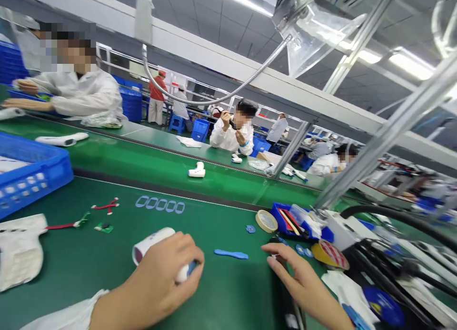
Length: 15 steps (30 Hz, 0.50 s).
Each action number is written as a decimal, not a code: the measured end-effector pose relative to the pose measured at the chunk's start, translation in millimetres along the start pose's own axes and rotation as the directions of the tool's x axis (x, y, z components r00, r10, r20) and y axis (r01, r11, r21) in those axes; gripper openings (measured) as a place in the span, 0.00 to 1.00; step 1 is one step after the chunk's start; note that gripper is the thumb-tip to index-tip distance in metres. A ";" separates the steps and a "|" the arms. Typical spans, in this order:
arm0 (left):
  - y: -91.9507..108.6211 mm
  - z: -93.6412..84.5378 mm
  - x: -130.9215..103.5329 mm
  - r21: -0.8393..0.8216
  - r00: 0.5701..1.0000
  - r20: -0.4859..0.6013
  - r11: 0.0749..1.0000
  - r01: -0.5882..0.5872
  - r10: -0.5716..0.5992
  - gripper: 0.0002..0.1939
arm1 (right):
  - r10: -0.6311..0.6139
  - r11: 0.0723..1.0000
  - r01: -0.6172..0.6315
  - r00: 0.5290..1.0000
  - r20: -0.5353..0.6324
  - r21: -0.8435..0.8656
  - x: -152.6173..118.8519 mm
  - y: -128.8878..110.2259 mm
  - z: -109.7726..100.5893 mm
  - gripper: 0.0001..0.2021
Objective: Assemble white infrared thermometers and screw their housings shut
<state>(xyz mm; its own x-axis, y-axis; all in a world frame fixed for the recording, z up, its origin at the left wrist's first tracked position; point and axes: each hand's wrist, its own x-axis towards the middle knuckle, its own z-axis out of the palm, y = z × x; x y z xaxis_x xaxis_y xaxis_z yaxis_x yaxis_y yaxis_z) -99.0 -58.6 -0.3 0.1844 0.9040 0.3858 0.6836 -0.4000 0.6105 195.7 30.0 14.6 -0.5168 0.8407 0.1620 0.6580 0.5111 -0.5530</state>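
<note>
My left hand point(167, 273) is wrapped round a white gun-shaped infrared thermometer point(153, 242). Its wide round end sticks out to the left, and a blue-and-white part shows beneath the fingers; the rest is covered by the hand. On the right, my right hand point(300, 282) reaches over a long black object point(282, 292) on the bench, thumb and index finger stretched out and a little apart. A small pale spot shows between those fingertips, too unclear to name. Between the two hands lies a blue plastic pry tool point(231, 254).
At left are a blue crate point(32, 170), an opened white housing point(21, 249) wired to a small board, and another circuit board point(104, 227). Flat ring-shaped pieces point(160, 204) lie ahead. A tape roll point(266, 221) and blue tool bin point(303, 223) sit right. Co-workers sit beyond the green conveyor point(157, 161).
</note>
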 end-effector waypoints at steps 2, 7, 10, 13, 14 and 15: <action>-2.9 24.6 -5.0 0.309 0.981 0.045 0.931 -0.195 0.191 0.10 | -0.108 0.920 0.091 0.994 -0.023 -0.382 -13.1 25.5 -13.6 0.16; -18.9 84.1 -15.1 0.540 0.915 0.255 0.739 -0.403 0.312 0.07 | -0.221 0.591 0.347 0.938 0.268 -0.728 -29.9 48.7 -12.9 0.33; -19.0 92.0 -17.4 0.505 0.924 0.329 0.791 -0.345 0.192 0.07 | -0.294 0.635 0.477 0.877 0.381 -0.607 -27.9 47.8 -3.3 0.22; -13.3 79.9 -16.3 0.348 0.918 0.370 0.895 -0.278 0.141 0.16 | -0.326 0.692 0.462 0.886 0.331 -0.555 -23.3 47.9 -9.0 0.20; -11.3 74.2 -15.6 0.296 0.913 0.383 0.917 -0.266 0.141 0.19 | -0.340 0.743 0.432 0.902 0.267 -0.512 -21.5 47.5 -14.8 0.20; -9.4 68.9 -14.9 0.264 0.911 0.391 0.932 -0.248 0.132 0.21 | -0.359 0.818 0.387 0.921 0.149 -0.425 -19.1 46.6 -21.8 0.19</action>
<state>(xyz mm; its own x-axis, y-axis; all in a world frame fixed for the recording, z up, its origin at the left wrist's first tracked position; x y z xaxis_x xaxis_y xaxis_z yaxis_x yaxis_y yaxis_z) -59.5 -57.9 -59.5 0.5344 0.8297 0.1612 0.7777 -0.5574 0.2907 248.1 41.6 3.5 -0.7940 0.5644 0.2259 0.5709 0.8200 -0.0420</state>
